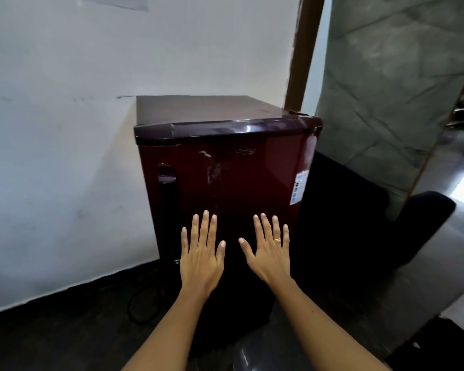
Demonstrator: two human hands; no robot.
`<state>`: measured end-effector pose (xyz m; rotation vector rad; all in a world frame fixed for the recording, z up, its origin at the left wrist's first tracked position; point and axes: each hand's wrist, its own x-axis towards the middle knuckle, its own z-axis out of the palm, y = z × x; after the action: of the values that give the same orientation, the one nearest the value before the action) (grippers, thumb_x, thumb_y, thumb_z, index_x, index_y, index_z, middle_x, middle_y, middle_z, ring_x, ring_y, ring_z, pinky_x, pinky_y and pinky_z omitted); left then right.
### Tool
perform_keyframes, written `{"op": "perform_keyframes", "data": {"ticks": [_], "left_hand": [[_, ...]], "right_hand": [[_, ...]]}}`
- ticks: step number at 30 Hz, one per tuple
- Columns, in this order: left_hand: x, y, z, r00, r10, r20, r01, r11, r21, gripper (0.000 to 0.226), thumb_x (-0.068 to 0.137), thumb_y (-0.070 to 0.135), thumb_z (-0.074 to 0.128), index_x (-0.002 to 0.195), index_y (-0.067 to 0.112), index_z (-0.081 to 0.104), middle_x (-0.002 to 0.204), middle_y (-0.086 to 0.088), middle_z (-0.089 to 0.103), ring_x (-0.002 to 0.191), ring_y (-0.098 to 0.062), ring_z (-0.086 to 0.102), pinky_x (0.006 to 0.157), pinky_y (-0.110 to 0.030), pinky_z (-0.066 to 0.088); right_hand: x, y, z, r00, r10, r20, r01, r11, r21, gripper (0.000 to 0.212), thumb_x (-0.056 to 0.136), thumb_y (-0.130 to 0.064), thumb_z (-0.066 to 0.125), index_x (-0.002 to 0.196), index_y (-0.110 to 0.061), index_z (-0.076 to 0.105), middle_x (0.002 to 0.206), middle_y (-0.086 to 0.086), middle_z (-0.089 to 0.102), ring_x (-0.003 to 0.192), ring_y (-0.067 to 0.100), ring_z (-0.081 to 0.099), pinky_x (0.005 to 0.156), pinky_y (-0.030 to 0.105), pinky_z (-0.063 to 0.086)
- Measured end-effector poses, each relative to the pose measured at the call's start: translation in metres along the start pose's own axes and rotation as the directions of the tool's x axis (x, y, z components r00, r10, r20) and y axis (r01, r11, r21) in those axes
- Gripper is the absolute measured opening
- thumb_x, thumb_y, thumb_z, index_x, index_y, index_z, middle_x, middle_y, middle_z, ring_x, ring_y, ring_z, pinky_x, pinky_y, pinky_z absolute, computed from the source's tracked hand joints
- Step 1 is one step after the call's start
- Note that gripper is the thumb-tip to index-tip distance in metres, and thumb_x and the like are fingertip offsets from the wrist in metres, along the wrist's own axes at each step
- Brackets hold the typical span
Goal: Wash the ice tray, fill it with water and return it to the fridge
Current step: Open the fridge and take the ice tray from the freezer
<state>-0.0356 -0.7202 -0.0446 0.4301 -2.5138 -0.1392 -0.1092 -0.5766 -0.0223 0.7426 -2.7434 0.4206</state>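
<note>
A small dark red fridge (pixel 239 172) stands against the white wall with its door closed. Its dark handle (pixel 168 194) runs down the door's left edge. My left hand (pixel 201 253) and my right hand (pixel 269 253) are stretched out side by side in front of the door's lower half, palms down and fingers straight and spread. Neither hand holds anything. A gold ring sits on a finger of my right hand. Whether the hands touch the door cannot be told. No ice tray is in view.
A white wall (pixel 65 156) runs along the left. A black cable (pixel 142 303) loops on the dark floor left of the fridge. A dark seat (pixel 386 228) stands right of the fridge, beside a brown door frame (pixel 303 49) and a grey marbled panel (pixel 386 89).
</note>
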Motion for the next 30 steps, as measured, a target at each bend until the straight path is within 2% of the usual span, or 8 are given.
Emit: {"op": "perform_keyframes", "data": {"ticks": [7,15,18,21,24,27,30], "left_hand": [[0.015,-0.062,-0.018,0.997,-0.063,-0.045,0.063,0.998,0.004,0.060,0.096,0.039,0.024,0.150,0.014,0.015,0.157,-0.005,0.012,0.145,-0.019,0.003,0.117,-0.039,-0.004],[0.037,-0.117,-0.037,0.988,-0.138,-0.069,0.134,0.989,-0.057,0.060,0.096,0.040,0.020,0.149,0.019,0.003,0.157,-0.003,0.005,0.145,-0.015,-0.005,0.116,-0.035,-0.009],[0.049,-0.136,-0.040,0.985,-0.174,-0.002,0.172,0.974,-0.144,0.063,0.091,0.049,0.008,0.147,0.022,-0.007,0.157,0.003,-0.006,0.142,-0.007,-0.018,0.113,-0.027,-0.019],[0.069,-0.152,-0.046,0.968,-0.191,0.162,0.228,0.939,-0.258,0.063,0.095,0.052,0.010,0.147,0.022,-0.009,0.157,0.004,-0.010,0.141,-0.007,-0.017,0.113,-0.029,-0.015],[0.090,-0.159,-0.056,0.947,-0.181,0.266,0.287,0.848,-0.445,0.060,0.100,0.041,0.022,0.149,0.021,-0.006,0.158,0.003,-0.008,0.145,-0.012,-0.006,0.116,-0.033,-0.003],[0.110,-0.153,-0.061,0.941,-0.187,0.284,0.335,0.650,-0.682,0.059,0.100,0.041,0.024,0.149,0.024,-0.004,0.158,0.005,-0.004,0.144,-0.011,0.003,0.115,-0.031,0.005],[0.132,-0.149,-0.055,0.932,-0.220,0.287,0.361,0.512,-0.780,0.062,0.096,0.048,0.021,0.150,0.025,0.001,0.158,0.004,0.005,0.144,-0.013,0.010,0.118,-0.038,0.011]], "right_hand": [[0.042,-0.068,0.016,0.991,-0.132,-0.021,0.133,0.987,0.094,0.081,0.083,-0.066,0.001,0.150,-0.021,0.000,0.160,-0.001,-0.001,0.138,0.012,-0.027,0.107,0.033,-0.029],[0.079,-0.139,0.019,0.974,-0.203,-0.100,0.220,0.951,0.218,0.081,0.083,-0.064,0.005,0.150,-0.019,0.010,0.158,0.001,0.012,0.146,0.017,-0.011,0.112,0.035,-0.020],[0.088,-0.157,0.022,0.971,-0.206,-0.120,0.232,0.932,0.277,0.084,0.082,-0.064,0.006,0.150,-0.015,0.012,0.158,0.002,0.014,0.146,0.015,-0.009,0.113,0.033,-0.018],[0.096,-0.171,0.022,0.981,-0.161,-0.107,0.190,0.912,0.364,0.083,0.086,-0.065,0.016,0.148,-0.009,0.017,0.155,0.006,0.019,0.146,0.018,0.001,0.117,0.033,-0.008],[0.101,-0.181,0.022,0.995,-0.075,-0.069,0.100,0.853,0.512,0.068,0.093,-0.053,0.039,0.144,-0.009,0.025,0.146,0.007,0.032,0.137,0.023,0.025,0.114,0.036,0.018],[0.105,-0.190,0.020,1.000,-0.006,-0.017,0.016,0.744,0.668,0.056,0.092,-0.047,0.047,0.134,-0.012,0.035,0.131,0.002,0.043,0.127,0.020,0.037,0.106,0.037,0.033],[0.109,-0.195,0.022,1.000,0.024,0.016,-0.028,0.670,0.742,0.039,0.091,-0.047,0.049,0.116,-0.019,0.038,0.112,-0.006,0.045,0.114,0.016,0.046,0.097,0.040,0.043]]}}
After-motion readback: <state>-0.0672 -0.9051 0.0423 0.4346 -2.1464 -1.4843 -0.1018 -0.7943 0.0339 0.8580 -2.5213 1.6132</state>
